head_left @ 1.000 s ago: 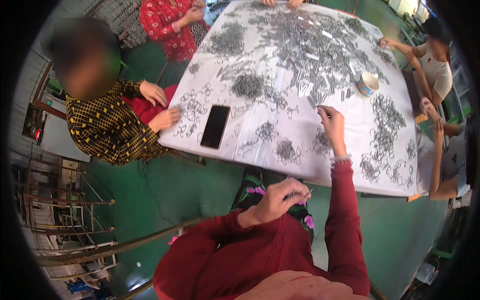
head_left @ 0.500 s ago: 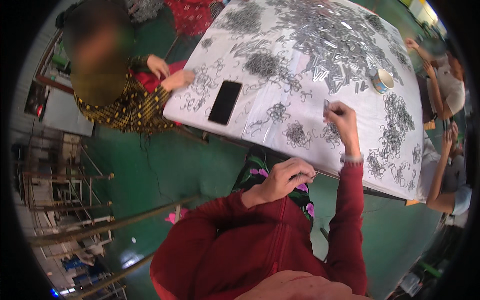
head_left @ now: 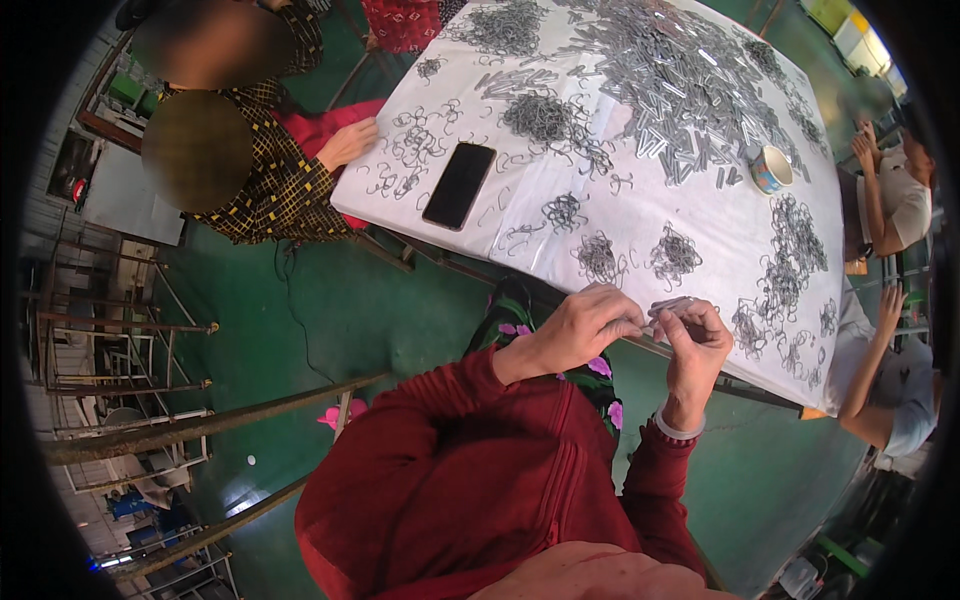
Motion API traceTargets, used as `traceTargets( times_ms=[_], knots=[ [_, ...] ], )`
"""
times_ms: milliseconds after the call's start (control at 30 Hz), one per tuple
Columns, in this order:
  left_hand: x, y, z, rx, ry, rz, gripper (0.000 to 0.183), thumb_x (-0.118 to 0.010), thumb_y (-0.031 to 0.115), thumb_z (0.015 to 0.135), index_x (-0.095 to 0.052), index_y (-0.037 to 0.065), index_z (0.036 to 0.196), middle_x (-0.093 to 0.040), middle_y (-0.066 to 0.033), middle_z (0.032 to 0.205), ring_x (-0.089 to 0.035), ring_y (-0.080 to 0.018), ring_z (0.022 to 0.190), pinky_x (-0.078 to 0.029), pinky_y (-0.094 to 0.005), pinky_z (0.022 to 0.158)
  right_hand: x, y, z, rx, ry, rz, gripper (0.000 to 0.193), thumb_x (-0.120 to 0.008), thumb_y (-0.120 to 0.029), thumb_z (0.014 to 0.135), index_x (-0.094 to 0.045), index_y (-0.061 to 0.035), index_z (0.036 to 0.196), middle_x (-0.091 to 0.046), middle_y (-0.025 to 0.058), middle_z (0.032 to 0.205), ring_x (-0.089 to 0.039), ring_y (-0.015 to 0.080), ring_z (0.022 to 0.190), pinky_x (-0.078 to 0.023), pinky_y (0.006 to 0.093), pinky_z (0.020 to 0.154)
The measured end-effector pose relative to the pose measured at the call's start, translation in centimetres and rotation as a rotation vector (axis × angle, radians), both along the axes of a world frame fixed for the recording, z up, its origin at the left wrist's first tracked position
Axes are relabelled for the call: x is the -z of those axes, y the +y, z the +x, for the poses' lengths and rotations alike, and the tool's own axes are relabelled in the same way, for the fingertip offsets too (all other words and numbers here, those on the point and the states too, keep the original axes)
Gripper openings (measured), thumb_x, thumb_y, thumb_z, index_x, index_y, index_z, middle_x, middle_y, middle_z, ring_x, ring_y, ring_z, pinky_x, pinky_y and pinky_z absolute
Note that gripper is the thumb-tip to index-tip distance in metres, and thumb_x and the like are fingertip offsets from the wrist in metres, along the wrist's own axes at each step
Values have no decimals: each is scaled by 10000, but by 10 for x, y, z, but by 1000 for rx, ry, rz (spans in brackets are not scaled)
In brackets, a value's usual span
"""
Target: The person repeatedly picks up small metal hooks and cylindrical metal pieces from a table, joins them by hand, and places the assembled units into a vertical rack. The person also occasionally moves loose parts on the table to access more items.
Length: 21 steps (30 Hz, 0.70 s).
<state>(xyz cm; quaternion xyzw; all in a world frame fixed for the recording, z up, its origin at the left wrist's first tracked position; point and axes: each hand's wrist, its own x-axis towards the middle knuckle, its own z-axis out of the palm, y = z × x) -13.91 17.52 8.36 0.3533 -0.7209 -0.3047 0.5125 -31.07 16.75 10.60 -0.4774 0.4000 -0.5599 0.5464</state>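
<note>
Both of my hands meet just over the near edge of the white-covered table (head_left: 560,235). My right hand (head_left: 697,350) grips a small flat grey metal strip (head_left: 672,304) between thumb and fingers. Beside it, my left hand (head_left: 588,325) is closed in a pinch, its fingertips almost touching the strip; what it holds is too small to name. Just beyond the hands lie two small heaps of dark wire hooks (head_left: 676,254). A large pile of similar grey metal strips (head_left: 690,110) covers the far part of the table.
A black phone (head_left: 459,186) lies left of the hook heaps. A paper cup (head_left: 771,170) stands at the right beside more hooks (head_left: 790,260). At the left table edge another person's hand (head_left: 350,143) rests; more people sit along the right side.
My right hand has come back from over the table to my left hand, with the metal strip in it. My left hand has shifted slightly. The person at the left has moved an arm back.
</note>
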Motion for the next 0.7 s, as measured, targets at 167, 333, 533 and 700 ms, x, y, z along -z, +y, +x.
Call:
traceTargets(
  times_ms=[167,333,533,700],
  knots=[
    [13,-1,0,-28,-35,3,121,-687,35,758,-593,26,835,-629,-70,808,-614,-234,761,-474,-335,706,11,0,3,73,19,58,229,-641,133,745,-600,35,948,-608,38,743,-546,83,637,-436,198,586],
    [24,-8,1,31,-93,37,146,-692,37,747,-594,28,855,-633,-71,841,-613,-242,806,-475,-344,722,15,-6,-10,17,33,167,325,-640,148,724,-591,56,1032,-610,29,767,-561,79,700,-450,212,641],
    [24,-38,9,3,-22,70,300,-725,72,709,-612,7,979,-641,-133,990,-607,-277,970,-475,-360,837,29,0,-6,83,93,-52,332,-654,151,679,-606,56,993,-632,87,770,-599,128,726,-473,269,746],
    [49,-193,53,-318,-409,44,183,-612,153,824,-675,28,941,-633,-145,853,-588,-315,821,-462,-369,737,20,-5,-10,78,151,-109,284,-643,169,616,-646,47,872,-632,86,733,-588,139,668,-456,254,665]
  ],
)
